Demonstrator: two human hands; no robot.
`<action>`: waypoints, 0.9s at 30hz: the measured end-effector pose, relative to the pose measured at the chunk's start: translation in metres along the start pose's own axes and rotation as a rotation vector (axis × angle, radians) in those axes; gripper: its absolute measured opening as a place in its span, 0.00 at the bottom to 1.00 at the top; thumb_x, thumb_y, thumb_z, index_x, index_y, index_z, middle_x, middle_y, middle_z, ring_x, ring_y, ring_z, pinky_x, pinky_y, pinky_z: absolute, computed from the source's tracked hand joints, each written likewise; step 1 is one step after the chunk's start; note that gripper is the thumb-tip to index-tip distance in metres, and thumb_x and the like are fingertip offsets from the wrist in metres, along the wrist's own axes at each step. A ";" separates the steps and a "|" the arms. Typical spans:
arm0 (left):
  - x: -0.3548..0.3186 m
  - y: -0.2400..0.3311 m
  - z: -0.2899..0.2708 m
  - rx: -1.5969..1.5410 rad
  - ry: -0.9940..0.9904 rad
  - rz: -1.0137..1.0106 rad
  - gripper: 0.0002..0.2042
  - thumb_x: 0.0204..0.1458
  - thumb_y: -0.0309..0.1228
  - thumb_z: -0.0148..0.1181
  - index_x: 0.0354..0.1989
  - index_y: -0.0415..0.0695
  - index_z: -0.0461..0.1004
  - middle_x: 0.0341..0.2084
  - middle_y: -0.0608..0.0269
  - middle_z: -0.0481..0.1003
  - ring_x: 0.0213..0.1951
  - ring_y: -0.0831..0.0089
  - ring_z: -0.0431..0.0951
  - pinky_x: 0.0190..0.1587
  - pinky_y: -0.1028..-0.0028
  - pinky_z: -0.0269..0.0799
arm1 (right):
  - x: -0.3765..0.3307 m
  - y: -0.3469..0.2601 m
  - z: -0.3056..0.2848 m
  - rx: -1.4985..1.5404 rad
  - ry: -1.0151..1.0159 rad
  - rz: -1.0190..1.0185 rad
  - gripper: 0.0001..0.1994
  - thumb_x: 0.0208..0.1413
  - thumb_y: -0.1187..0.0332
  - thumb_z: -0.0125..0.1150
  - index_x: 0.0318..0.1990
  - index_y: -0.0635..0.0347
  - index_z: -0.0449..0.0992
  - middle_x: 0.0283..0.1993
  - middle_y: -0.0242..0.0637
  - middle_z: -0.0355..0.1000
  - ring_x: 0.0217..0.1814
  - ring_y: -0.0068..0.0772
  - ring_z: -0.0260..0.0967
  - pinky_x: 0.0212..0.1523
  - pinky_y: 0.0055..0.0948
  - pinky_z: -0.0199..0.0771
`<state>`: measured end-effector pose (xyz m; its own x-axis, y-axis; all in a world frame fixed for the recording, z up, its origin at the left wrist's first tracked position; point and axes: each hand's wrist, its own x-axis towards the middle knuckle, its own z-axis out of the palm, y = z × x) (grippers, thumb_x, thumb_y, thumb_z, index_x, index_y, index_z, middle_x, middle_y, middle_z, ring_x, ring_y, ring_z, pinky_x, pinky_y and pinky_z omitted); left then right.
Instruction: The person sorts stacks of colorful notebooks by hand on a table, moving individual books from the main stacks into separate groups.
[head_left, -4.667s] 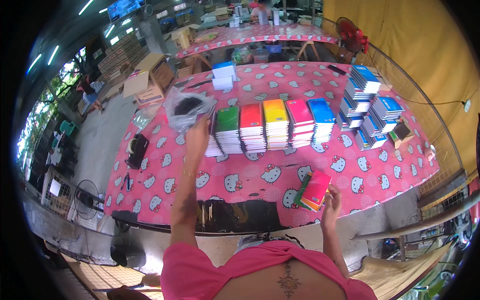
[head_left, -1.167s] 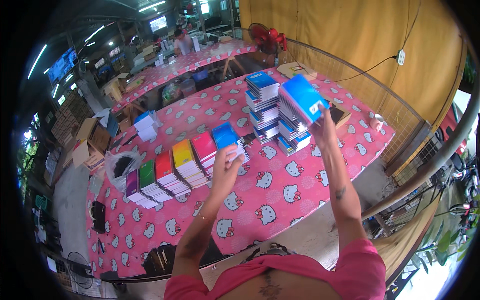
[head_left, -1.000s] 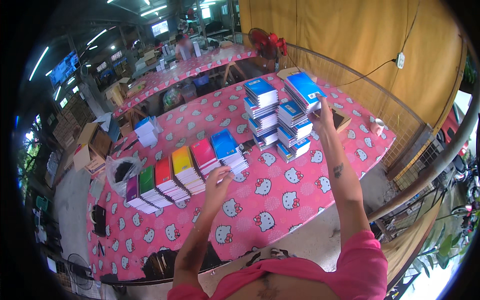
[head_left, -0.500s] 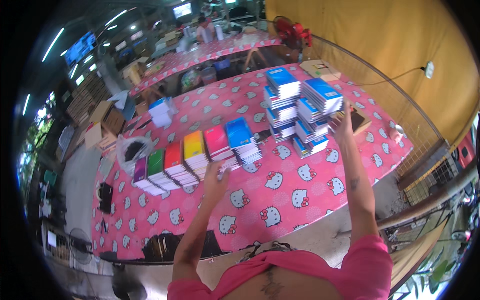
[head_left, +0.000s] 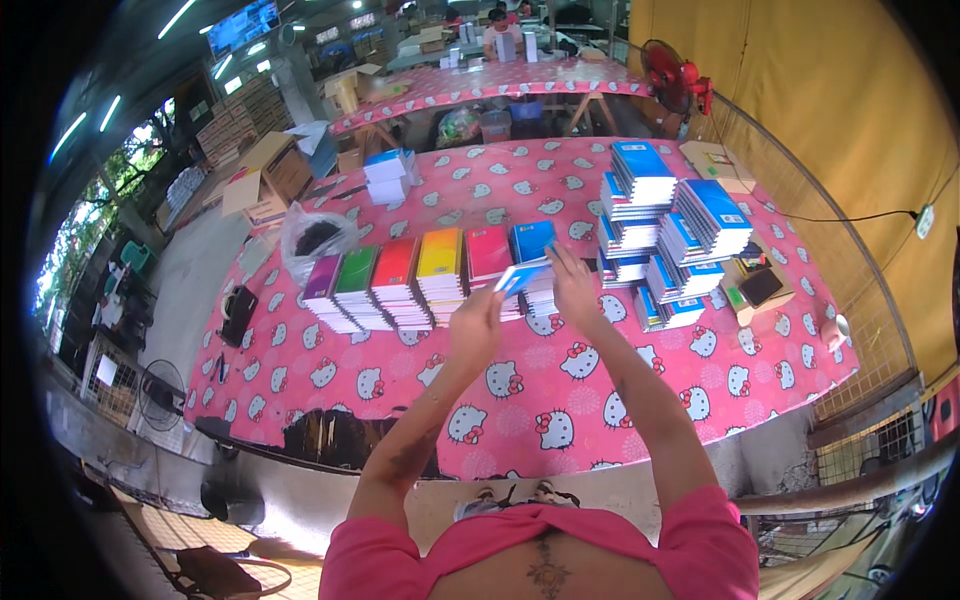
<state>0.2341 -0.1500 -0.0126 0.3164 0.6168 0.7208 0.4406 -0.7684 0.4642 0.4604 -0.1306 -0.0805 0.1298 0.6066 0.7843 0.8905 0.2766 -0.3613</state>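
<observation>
A blue-covered notebook (head_left: 522, 277) is tilted between my hands, just in front of a row of notebook stacks. Its left end is gripped by my left hand (head_left: 477, 328), and my right hand (head_left: 574, 290) has its fingers closed at the right end. From left to right, the row has purple (head_left: 322, 279), green (head_left: 356, 273), red (head_left: 396, 266), yellow (head_left: 440, 256), pink (head_left: 488, 252) and blue (head_left: 533, 240) stacks. To the right of my hands rise taller piles of blue notebooks (head_left: 640, 175), in staggered bundles.
The table (head_left: 640, 430) wears a pink cartoon-cat cloth, torn at the front edge. A plastic bag (head_left: 320, 240), a small blue-and-white stack (head_left: 388, 178), a black case (head_left: 237, 316), an open carton (head_left: 757, 285) and a cup (head_left: 834, 331) lie around. A red fan (head_left: 675, 78) stands behind.
My right hand has come left from the tall blue piles to the row. Both hands now meet on a blue notebook, and the whole view has shifted.
</observation>
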 end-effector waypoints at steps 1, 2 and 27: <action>-0.010 0.000 -0.012 -0.139 0.011 -0.139 0.11 0.61 0.26 0.55 0.49 0.37 0.77 0.31 0.47 0.79 0.29 0.57 0.80 0.32 0.66 0.73 | 0.004 0.009 0.009 -0.080 -0.080 -0.098 0.22 0.50 0.78 0.59 0.55 0.58 0.74 0.59 0.43 0.71 0.60 0.49 0.69 0.57 0.42 0.71; -0.016 -0.006 -0.018 -0.137 0.014 -0.140 0.11 0.61 0.26 0.55 0.49 0.37 0.77 0.31 0.47 0.79 0.29 0.57 0.80 0.32 0.66 0.73 | 0.010 0.020 0.012 -0.169 -0.154 -0.197 0.20 0.52 0.75 0.59 0.55 0.56 0.75 0.57 0.39 0.73 0.59 0.45 0.69 0.56 0.41 0.71; 0.022 -0.173 -0.046 0.551 -0.296 0.156 0.23 0.56 0.33 0.59 0.62 0.45 0.68 0.56 0.55 0.74 0.60 0.55 0.72 0.67 0.50 0.57 | 0.025 -0.083 0.081 -0.278 -0.386 -0.191 0.23 0.57 0.71 0.56 0.62 0.57 0.69 0.67 0.38 0.66 0.68 0.44 0.62 0.67 0.49 0.57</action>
<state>0.1260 -0.0115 -0.0534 0.5951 0.5864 0.5495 0.7127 -0.7010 -0.0238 0.3542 -0.0776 -0.0714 -0.1705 0.8101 0.5609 0.9717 0.2328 -0.0409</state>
